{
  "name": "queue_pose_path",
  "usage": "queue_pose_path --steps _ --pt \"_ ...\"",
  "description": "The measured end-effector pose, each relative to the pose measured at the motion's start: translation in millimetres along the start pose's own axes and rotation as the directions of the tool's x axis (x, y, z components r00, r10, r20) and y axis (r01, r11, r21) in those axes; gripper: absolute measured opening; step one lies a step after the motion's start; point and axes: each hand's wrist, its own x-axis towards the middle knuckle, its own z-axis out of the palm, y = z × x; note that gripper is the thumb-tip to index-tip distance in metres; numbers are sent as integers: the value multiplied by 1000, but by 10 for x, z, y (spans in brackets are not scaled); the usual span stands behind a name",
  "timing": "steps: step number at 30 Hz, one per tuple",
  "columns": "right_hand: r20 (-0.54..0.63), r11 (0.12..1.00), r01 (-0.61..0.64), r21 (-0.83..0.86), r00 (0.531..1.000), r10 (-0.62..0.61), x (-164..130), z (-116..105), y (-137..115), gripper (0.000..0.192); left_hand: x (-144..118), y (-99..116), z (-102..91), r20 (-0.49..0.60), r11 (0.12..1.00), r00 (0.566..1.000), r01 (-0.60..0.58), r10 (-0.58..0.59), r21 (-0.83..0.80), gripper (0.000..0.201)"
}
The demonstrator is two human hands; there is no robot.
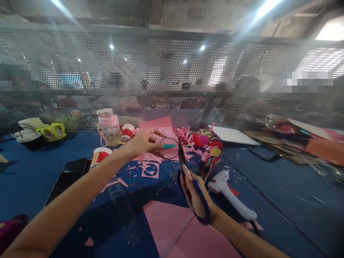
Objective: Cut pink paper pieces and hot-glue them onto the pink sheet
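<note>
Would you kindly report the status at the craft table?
Left hand holds pink paper circle. Right hand works blue-handled scissors at its edge. White glue gun lies alongside.

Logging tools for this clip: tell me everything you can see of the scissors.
The scissors have dark blue, plastic-looking loop handles and slim dark blades. The right hand holds them through the loops, blades pointing up and away. The blades meet the edge of a pink paper piece marked with a drawn circle, which the left hand holds up above the blue table. How far the blades are parted cannot be told.

A white glue gun [231,193], pink bottle [109,126], black phone [68,177] — all on the blue table [282,186].
</note>
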Motion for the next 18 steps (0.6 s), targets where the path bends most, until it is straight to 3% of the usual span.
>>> queue_pose_path --steps 3,9,14,18 --pt "-12 1000 21 6 1000 -21 4 -8 21 45 15 -39 66 47 981 991 127 -122 -145 57" --pt "-27 1000 -6 18 1000 7 3 8 21 47 13 -15 110 -47 978 998 39 -50 -204 30" --pt "-19 997 -53 57 998 54 2 27 2 49 3 -5 105 -33 985 999 33 -39 -170 29" --pt "-18 998 -23 55 1000 24 -4 14 46 50 -13 -5 113 -19 988 1000 17 -21 -152 29"
